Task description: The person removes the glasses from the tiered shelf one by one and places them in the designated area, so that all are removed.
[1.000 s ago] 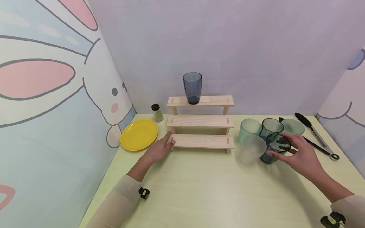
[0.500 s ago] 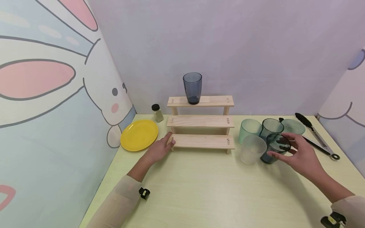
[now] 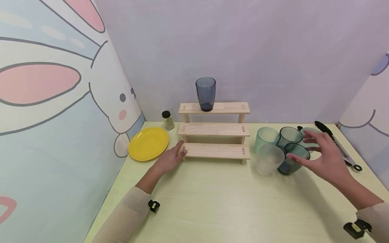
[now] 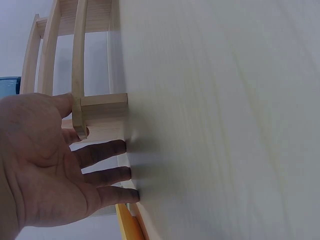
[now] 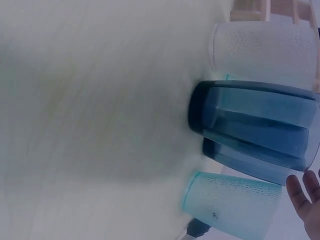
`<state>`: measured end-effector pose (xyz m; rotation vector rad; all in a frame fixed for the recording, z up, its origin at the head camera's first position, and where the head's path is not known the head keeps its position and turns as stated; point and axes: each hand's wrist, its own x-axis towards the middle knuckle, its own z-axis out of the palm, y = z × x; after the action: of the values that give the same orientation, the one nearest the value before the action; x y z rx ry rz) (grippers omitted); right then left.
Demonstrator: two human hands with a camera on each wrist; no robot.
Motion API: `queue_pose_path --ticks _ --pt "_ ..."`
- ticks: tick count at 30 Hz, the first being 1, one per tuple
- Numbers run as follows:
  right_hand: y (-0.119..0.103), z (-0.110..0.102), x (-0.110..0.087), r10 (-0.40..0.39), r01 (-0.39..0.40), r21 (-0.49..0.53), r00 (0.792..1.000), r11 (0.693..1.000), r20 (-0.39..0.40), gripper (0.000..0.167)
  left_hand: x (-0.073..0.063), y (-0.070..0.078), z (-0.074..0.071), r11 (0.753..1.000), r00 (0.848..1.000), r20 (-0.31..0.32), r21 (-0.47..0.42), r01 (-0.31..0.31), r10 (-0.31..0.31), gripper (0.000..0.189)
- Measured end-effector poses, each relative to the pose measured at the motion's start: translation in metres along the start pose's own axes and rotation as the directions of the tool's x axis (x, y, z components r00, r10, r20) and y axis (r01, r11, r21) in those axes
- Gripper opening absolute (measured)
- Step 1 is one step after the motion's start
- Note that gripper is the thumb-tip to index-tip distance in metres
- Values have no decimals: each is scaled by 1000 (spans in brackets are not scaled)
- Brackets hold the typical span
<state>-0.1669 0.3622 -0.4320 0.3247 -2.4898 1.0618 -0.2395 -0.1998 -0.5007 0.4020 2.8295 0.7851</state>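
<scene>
A three-tier wooden display stand (image 3: 215, 150) stands against the back wall, with a tall blue glass tumbler (image 3: 206, 95) upright on its top tier. My left hand (image 3: 169, 160) pinches the left end of its lowest tier between thumb and index finger. In the left wrist view the other fingers (image 4: 107, 176) reach down to the table. At the right, my right hand (image 3: 329, 161) hovers with spread, relaxed fingers beside a dark blue tumbler (image 3: 288, 166). Its thumb overlaps that rim in the head view. The right wrist view shows the fingertips (image 5: 295, 187) near the blue tumblers' rims.
Another blue tumbler (image 3: 290, 134), a green textured cup (image 3: 265, 138) and a frosted clear cup (image 3: 268, 162) crowd the dark one. A pale green cup (image 5: 232, 202) and black-tipped tongs (image 3: 324, 127) lie beyond. A yellow plate (image 3: 148, 144) and a black-capped jar (image 3: 168, 121) are left.
My right hand has let go of the dark blue tumbler, its fingers lifting and drawing back to the right. The tumbler stays in place. The left hand has not moved.
</scene>
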Motion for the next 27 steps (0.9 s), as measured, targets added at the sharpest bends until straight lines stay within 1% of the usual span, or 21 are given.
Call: queue_pose_path --ticks 1,2,3,4,5,7,9,10,12,14,15,18,19,21,23,25,26,27 --pt "-2 -1 3 -4 4 -12 1000 1000 -2 98 0 1 -1 1000 1000 6 -17 10 -10 82" --pt "-4 -2 6 -5 5 -23 1000 1000 -1 98 0 2 -1 1000 1000 9 -14 11 -11 81" --pt "-7 -3 9 -2 2 -33 1000 999 2 99 2 -3 3 1000 1000 2 1 -1 1 81" --pt "-10 -3 12 -3 3 -45 1000 999 5 100 1 -2 3 1000 1000 9 -4 6 -6 81" --pt "-13 -3 16 -4 5 -53 1000 999 9 101 3 -5 5 1000 1000 3 4 4 -4 82" --pt "-20 -1 24 -29 29 -68 1000 997 10 102 8 -14 11 1000 1000 -12 22 -3 3 82" --pt "-27 2 34 -69 69 -63 998 996 2 102 7 -13 10 999 1000 -20 35 -8 8 81" --pt "-30 5 39 -91 90 -64 996 994 -4 103 4 -7 6 1000 1000 -14 16 6 -5 79" --pt "-36 10 50 -131 130 -58 991 990 -13 103 0 2 2 1000 1000 -6 5 12 -12 74" --pt "-43 14 60 -147 146 -48 989 988 -15 104 -8 15 -7 1000 1000 11 -11 22 -22 71" --pt "-47 15 65 -150 150 -46 989 988 -13 105 -7 12 -6 1000 1000 2 -2 5 -5 73" --pt "-58 19 78 -152 152 -41 988 988 5 107 -8 13 -8 1000 1000 5 2 0 0 75" --pt "-62 20 82 -152 153 -41 988 987 12 107 -4 6 -4 1000 1000 -4 15 -21 21 78" --pt "-69 23 90 -158 159 -45 987 986 23 107 -1 1 -2 1000 1000 -8 14 -28 28 83" --pt "-76 26 98 -170 171 -28 985 985 24 106 1 -1 0 1000 1000 -5 3 -12 12 84" --pt "-82 30 106 -184 184 -14 983 983 24 106 7 -10 7 999 999 -25 32 -23 24 85" --pt "-84 32 109 -189 189 -6 982 982 22 107 4 -4 3 1000 1000 -16 16 -3 3 83" --pt "-87 34 113 -194 194 6 981 981 19 107 3 -2 2 1000 1000 -15 19 0 0 82"
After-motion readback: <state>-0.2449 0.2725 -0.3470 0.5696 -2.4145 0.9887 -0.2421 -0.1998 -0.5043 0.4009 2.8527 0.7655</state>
